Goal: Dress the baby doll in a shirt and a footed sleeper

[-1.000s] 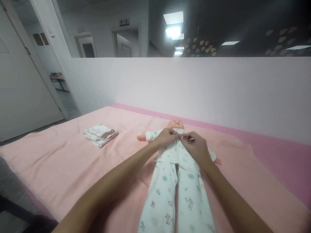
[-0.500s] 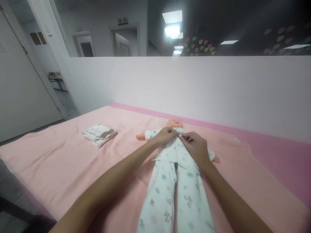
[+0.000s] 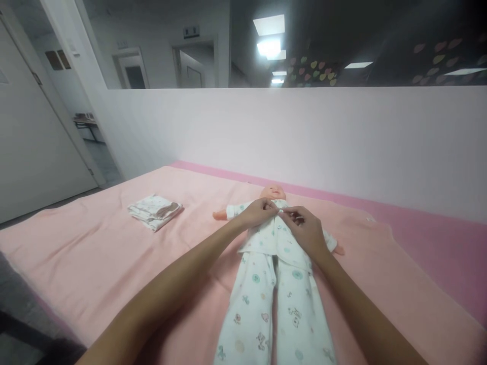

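A baby doll (image 3: 273, 192) lies on its back on the pink blanket (image 3: 95, 253), dressed in a white printed shirt (image 3: 271, 238) and matching long trousers (image 3: 274, 314). My left hand (image 3: 255, 213) pinches the shirt's left front edge at the doll's chest. My right hand (image 3: 304, 230) pinches the right front edge just opposite, the fingertips of both hands meeting at the shirt's top closure below the doll's chin. Both hands have their fingers closed on the fabric.
A folded white cloth (image 3: 154, 210) lies on the blanket to the left of the doll. A low white wall (image 3: 304, 137) runs behind the bed, with dark glass above. A door (image 3: 34, 137) stands at the far left.
Both hands have stayed at the doll's chest with only slight finger movement at the shirt closure. The view has shifted a little.
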A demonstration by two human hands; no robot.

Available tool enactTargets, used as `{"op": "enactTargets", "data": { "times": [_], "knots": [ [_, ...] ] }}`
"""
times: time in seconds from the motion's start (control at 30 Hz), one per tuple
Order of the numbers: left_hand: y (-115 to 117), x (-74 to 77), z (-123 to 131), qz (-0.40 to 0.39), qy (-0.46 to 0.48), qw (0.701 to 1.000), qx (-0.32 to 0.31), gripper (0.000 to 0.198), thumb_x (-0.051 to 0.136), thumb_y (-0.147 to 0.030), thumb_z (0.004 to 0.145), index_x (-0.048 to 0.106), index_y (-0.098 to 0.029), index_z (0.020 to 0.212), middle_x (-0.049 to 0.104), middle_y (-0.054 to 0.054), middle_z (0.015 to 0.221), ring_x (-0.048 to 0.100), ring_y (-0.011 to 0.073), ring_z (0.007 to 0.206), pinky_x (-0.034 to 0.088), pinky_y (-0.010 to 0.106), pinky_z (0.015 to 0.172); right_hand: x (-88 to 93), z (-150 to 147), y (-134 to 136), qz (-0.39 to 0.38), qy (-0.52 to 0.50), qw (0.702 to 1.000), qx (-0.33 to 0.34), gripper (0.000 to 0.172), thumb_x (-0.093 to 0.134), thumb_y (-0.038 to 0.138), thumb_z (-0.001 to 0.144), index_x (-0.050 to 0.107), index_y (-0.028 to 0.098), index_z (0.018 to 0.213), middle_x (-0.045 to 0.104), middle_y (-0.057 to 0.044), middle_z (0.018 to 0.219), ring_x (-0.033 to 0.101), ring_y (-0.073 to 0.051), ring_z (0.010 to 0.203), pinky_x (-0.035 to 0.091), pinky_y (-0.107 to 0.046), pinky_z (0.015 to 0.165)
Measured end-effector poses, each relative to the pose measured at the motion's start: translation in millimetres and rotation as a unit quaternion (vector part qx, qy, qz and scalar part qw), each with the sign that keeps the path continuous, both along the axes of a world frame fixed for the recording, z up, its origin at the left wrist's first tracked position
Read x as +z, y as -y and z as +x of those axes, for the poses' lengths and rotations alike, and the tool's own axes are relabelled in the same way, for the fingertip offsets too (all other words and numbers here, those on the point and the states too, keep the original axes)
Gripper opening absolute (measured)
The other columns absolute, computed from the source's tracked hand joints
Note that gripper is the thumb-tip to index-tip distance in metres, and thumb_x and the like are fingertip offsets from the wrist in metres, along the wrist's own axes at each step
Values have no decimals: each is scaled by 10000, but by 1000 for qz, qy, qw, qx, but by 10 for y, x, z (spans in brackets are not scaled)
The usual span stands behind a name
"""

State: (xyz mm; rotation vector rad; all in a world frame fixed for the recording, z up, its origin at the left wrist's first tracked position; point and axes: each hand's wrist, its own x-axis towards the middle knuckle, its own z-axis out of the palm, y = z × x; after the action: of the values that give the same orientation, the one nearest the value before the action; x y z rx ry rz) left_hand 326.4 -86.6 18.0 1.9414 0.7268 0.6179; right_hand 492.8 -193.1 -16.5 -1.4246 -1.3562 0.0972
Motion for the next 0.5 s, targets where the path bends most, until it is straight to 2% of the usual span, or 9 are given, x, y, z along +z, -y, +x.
{"op": "enactTargets", "data": {
  "times": [0.17,0.27,0.4,0.5],
  "knots": [
    [-17,37,-3,12,-10,998,67,340,636,-453,913,624,-194,1134,667,16,901,644,201,863,483,282,739,109,61,-43,-15,14,1000,-19,370,623,510,941,701,197,1122,686,-97,1150,622,-183,802,522,-330,738],
    [-121,21,52,72,-25,991,107,322,608,-399,930,612,-222,1199,681,11,915,656,213,876,488,308,783,201,148,-167,-64,32,997,-23,364,586,457,942,682,219,1200,680,-91,1220,626,-187,810,517,-347,777],
    [-308,-61,178,155,-35,981,111,253,629,-353,907,696,-251,1128,697,30,1005,663,221,901,493,327,827,253,227,-411,-146,50,988,-14,356,587,353,905,690,276,1236,726,-41,1205,630,-181,792,486,-349,821],
    [-399,-148,233,183,-35,976,111,238,596,-319,915,729,-255,1102,703,42,1028,668,222,899,494,331,825,217,223,-566,-152,45,987,-11,355,591,321,875,704,281,1209,738,-28,1193,632,-178,785,472,-349,835]
  ]
}}
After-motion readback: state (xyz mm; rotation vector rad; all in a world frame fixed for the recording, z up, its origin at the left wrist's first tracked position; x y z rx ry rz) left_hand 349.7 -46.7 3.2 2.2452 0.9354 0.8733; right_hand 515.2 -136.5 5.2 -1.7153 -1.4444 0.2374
